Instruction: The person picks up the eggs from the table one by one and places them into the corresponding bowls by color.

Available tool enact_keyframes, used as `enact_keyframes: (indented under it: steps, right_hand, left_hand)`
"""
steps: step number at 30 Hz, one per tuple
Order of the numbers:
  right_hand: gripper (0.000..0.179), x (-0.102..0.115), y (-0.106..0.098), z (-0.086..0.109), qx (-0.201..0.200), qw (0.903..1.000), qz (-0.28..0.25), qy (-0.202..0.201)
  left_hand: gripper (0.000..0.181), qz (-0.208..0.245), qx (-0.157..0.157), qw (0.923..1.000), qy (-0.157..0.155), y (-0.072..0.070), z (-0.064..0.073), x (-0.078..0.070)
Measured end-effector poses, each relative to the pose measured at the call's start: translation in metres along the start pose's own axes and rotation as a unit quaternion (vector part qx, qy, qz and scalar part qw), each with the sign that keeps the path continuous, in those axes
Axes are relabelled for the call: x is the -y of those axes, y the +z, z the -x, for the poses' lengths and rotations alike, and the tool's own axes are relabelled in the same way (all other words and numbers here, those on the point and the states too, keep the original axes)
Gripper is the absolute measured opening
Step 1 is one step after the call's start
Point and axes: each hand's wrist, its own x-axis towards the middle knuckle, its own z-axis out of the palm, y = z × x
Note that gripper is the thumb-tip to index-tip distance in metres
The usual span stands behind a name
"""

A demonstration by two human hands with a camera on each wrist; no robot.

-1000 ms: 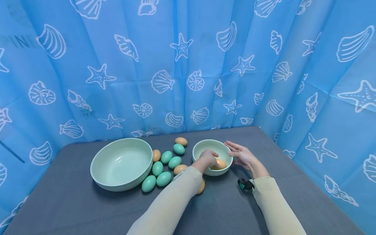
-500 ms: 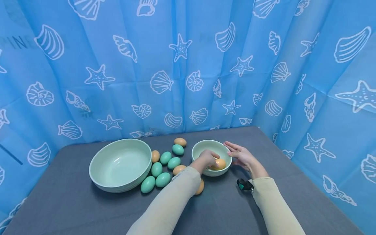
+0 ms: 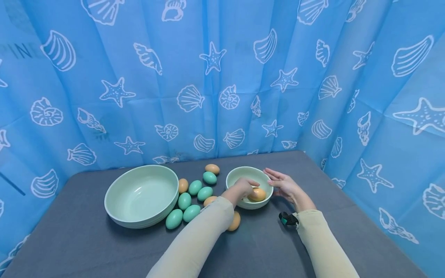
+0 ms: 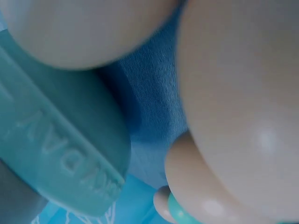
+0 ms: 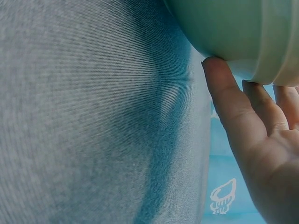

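In the head view, my left hand [image 3: 242, 189] reaches down into the small pale green bowl [image 3: 233, 173]. Its thumb and fingers curl about an orange-tan egg [image 3: 258, 194] low in the bowl; some fingertips are hidden. My right hand [image 3: 286, 187] rests fingertips against the bowl's right side. The right wrist view shows those fingers [image 5: 226, 93] straight, touching the bowl's underside [image 5: 224, 28]. In the left wrist view, the bowl's outer wall [image 4: 60, 144] with raised lettering stands beside blurred tan eggs [image 4: 243, 107].
A large pale green bowl [image 3: 142, 197] stands left on the grey-covered table [image 3: 80, 247]. Several green eggs [image 3: 191, 213] and tan eggs [image 3: 212, 168] lie between the bowls. One tan egg [image 3: 234, 221] sits in front of the small bowl. A blue shell-patterned curtain [image 3: 208, 77] hangs behind.
The head view has shifted slightly. Both hands stay at the small bowl, and the left fingers have moved only a little around the egg.
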Motion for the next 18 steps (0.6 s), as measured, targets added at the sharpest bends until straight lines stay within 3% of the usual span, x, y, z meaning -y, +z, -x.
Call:
enact_keyframes:
  steps: [8, 14, 18]
  right_hand:
    - [0.063, -0.003, 0.0, -0.002, 0.005, 1.0, -0.006, 0.0]
    - [0.063, 0.0, 0.0, -0.002, 0.0, 1.0, -0.004, 0.008]
    - [0.064, 0.001, 0.001, -0.002, -0.005, 0.9999, 0.0, 0.013]
  left_hand:
    - [0.043, 0.057, -0.001, 0.9977, 0.036, -0.009, 0.018, 0.0]
    - [0.04, 0.123, 0.009, 0.9893, 0.078, -0.02, 0.036, 0.008]
    - [0.038, 0.137, 0.008, 0.9857, 0.098, -0.03, 0.048, 0.017]
